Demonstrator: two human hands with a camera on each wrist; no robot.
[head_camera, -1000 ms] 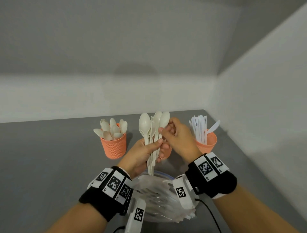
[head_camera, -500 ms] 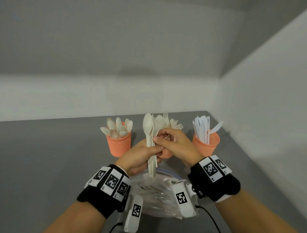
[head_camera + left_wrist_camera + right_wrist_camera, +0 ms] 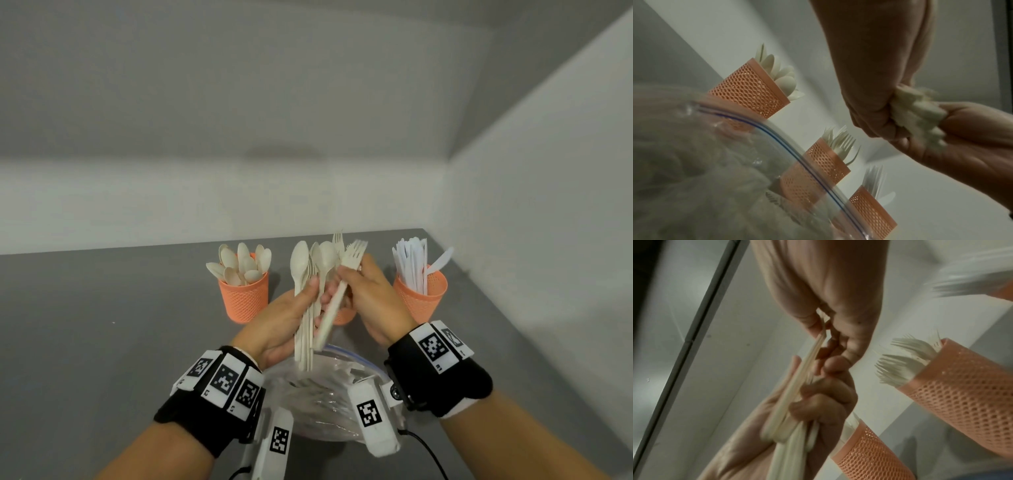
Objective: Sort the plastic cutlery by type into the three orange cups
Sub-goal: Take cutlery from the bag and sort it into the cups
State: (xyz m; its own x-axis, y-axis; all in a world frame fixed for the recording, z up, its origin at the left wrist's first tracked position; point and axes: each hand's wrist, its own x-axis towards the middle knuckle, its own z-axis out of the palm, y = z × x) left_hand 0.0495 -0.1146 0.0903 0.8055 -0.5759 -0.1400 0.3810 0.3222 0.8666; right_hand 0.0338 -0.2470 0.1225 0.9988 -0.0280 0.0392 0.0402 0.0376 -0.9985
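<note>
My left hand (image 3: pixel 310 298) grips an upright bundle of cream spoons and forks (image 3: pixel 303 270) above the bag; the bundle's handle ends (image 3: pixel 916 110) show in the left wrist view. My right hand (image 3: pixel 346 274) pinches one cream fork (image 3: pixel 337 294), which tilts right and is partly out of the bundle (image 3: pixel 797 426). Three orange mesh cups stand in a row behind: the spoon cup (image 3: pixel 244 298) at left, the fork cup (image 3: pixel 342 317) mostly hidden by my hands, and the knife cup (image 3: pixel 421 296) at right. The fork cup (image 3: pixel 962 386) is plain in the right wrist view.
A clear zip bag (image 3: pixel 325 394) holding more cutlery lies on the grey table (image 3: pixel 102 325) just below my hands. White walls close the table at the back and on the right, next to the knife cup.
My right hand has drawn one fork sideways out of the bundle, so it now tilts right. The left hand keeps its grip on the rest.
</note>
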